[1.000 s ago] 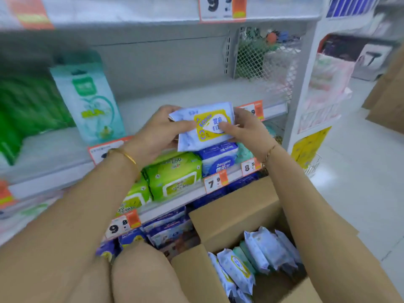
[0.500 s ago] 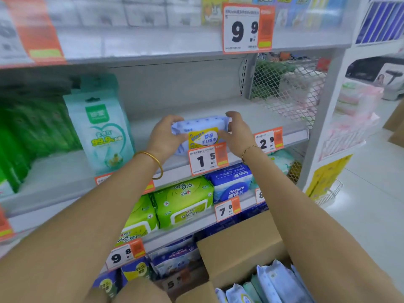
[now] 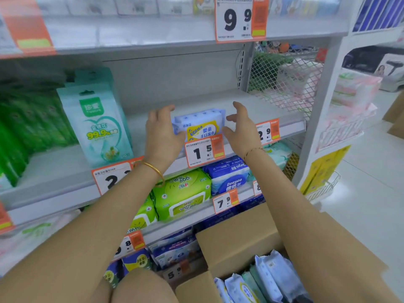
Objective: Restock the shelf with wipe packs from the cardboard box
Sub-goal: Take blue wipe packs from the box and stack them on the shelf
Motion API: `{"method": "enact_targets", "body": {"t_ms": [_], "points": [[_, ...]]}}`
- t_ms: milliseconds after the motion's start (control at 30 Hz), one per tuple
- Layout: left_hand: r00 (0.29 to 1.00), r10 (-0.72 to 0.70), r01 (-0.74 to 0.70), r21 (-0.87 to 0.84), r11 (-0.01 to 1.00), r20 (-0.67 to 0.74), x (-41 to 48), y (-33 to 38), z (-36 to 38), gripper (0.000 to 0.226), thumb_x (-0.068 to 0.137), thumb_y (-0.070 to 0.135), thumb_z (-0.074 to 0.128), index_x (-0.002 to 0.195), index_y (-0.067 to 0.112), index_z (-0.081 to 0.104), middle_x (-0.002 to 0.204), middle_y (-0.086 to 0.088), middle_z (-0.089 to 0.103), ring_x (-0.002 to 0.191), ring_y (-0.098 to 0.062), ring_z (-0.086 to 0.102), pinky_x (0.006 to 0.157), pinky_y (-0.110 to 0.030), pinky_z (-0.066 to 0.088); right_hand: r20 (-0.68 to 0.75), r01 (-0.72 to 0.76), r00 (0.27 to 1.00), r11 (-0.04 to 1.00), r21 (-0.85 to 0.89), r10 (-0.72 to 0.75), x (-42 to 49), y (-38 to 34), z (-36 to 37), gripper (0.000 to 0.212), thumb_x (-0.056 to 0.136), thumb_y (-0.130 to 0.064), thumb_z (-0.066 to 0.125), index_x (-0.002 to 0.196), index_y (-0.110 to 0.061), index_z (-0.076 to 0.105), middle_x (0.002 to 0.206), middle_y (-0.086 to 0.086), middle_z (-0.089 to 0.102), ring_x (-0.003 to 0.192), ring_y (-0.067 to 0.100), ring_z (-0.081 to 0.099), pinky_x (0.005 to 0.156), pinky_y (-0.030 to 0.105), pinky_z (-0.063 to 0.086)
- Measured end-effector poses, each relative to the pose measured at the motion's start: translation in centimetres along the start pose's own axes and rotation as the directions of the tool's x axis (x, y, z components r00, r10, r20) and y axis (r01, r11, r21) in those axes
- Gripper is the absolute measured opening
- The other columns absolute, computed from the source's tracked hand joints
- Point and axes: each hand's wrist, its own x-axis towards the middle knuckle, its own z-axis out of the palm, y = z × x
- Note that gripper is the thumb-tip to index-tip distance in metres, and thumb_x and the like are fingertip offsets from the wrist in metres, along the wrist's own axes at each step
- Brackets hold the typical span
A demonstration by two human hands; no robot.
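A blue-and-white wipe pack (image 3: 200, 125) is sitting on the grey metal shelf (image 3: 258, 106), partly masked by an orange-edged price tag (image 3: 204, 150) clipped to the shelf lip. The left hand (image 3: 162, 133) and right hand (image 3: 239, 127) are flanking it, fingers spread and relaxed, gripping nothing. A teal pouch (image 3: 97, 121) is standing to the left; wire mesh (image 3: 284, 77) is closing the right end. Below, the cardboard box (image 3: 236, 243) is holding soft, glossy packs over a pale tiled floor (image 3: 371, 193).
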Motion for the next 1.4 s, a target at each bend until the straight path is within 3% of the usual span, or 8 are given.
{"method": "enact_targets", "body": {"t_ms": [100,200,433,567,833,1133,1233,1400], "points": [[0.954,0.220,-0.223,0.004,0.975,-0.202,-3.4,1.1,0.5,0.048,0.071,-0.002,0.053,0.118,0.006,0.054,0.122,-0.015,0.051,0.117,-0.028,0.045,0.102,-0.025,0.029,-0.205,0.057,0.978,0.989,0.140,-0.028,-4.1,1.1,-1.0,0.053,0.090,-0.004,0.051,0.139,-0.015,0.035,0.121,0.003,0.060,0.111,0.016,0.054,0.091,0.026,0.040],[0.940,0.335,-0.340,-0.087,0.937,-0.062,-9.4,1.4,3.4,0.041,0.072,-0.006,0.052,0.110,0.007,0.059,0.119,-0.010,0.056,0.115,-0.018,0.044,0.104,-0.019,0.028,-0.296,0.006,0.953,0.972,0.236,0.066,-10.2,5.2,-0.3,0.042,0.087,0.001,0.050,0.127,-0.014,0.046,0.103,0.000,0.062,0.099,0.013,0.058,0.087,0.024,0.043],[0.812,0.186,-0.081,-0.209,0.975,0.554,-23.6,-4.3,13.7,0.043,0.078,-0.008,0.050,0.113,0.015,0.058,0.126,0.001,0.047,0.119,-0.012,0.045,0.105,-0.015,0.028,0.111,-0.632,0.770,0.775,-0.005,0.628,-24.3,20.4,6.3,0.025,0.088,0.000,0.048,0.111,-0.008,0.056,0.104,0.017,0.065,0.100,0.031,0.060,0.076,0.026,0.040],[0.740,0.096,0.046,-0.192,0.980,0.666,-25.8,-5.7,16.1,0.043,0.083,-0.007,0.045,0.120,0.013,0.053,0.128,0.001,0.042,0.118,-0.012,0.046,0.101,-0.016,0.032,0.433,-0.556,0.541,0.693,-0.459,0.721,-28.8,25.7,9.9,0.013,0.089,-0.013,0.053,0.102,-0.015,0.056,0.103,0.008,0.060,0.113,0.032,0.055,0.080,0.033,0.041],[0.688,0.006,0.113,-0.115,0.987,0.725,-25.7,-7.0,16.8,0.039,0.085,-0.005,0.047,0.120,0.010,0.052,0.125,-0.003,0.043,0.107,-0.016,0.052,0.090,-0.017,0.036,0.503,-0.519,0.296,0.579,-0.629,0.812,-31.9,30.6,15.7,0.083,0.067,-0.045,0.071,0.132,-0.016,0.029,0.137,0.012,0.036,0.128,0.035,0.036,0.103,0.046,0.038],[0.660,-0.089,0.221,-0.080,0.972,0.746,-25.8,-7.0,16.0,0.033,0.087,0.001,0.050,0.119,0.012,0.052,0.115,0.002,0.040,0.092,-0.021,0.058,0.087,-0.026,0.044,0.397,-0.686,0.371,0.536,-0.492,0.839,-30.6,28.2,12.6,0.076,0.062,-0.037,0.079,0.120,-0.009,0.039,0.122,0.007,0.050,0.105,0.026,0.053,0.080,0.035,0.049],[0.610,-0.229,0.380,-0.027,0.925,0.759,-25.6,-6.0,15.2,0.035,0.090,0.014,0.055,0.124,0.010,0.048,0.115,0.001,0.037,0.100,-0.023,0.057,0.097,-0.030,0.043,0.334,-0.699,0.529,0.624,-0.351,0.780,-29.3,24.9,8.7,0.087,0.062,-0.034,0.079,0.133,-0.011,0.034,0.124,0.004,0.049,0.113,0.025,0.052,0.088,0.038,0.049],[0.346,-0.335,0.821,-0.110,0.560,0.876,-24.5,-2.7,13.1,0.054,0.080,0.033,0.068,0.123,0.008,0.045,0.121,-0.006,0.057,0.112,-0.024,0.059,0.093,-0.046,0.052,0.240,-0.533,0.800,0.835,-0.138,0.550,-27.1,17.5,4.7,0.076,0.062,-0.035,0.080,0.123,-0.014,0.041,0.115,-0.001,0.050,0.111,0.021,0.051,0.090,0.037,0.046]]}}
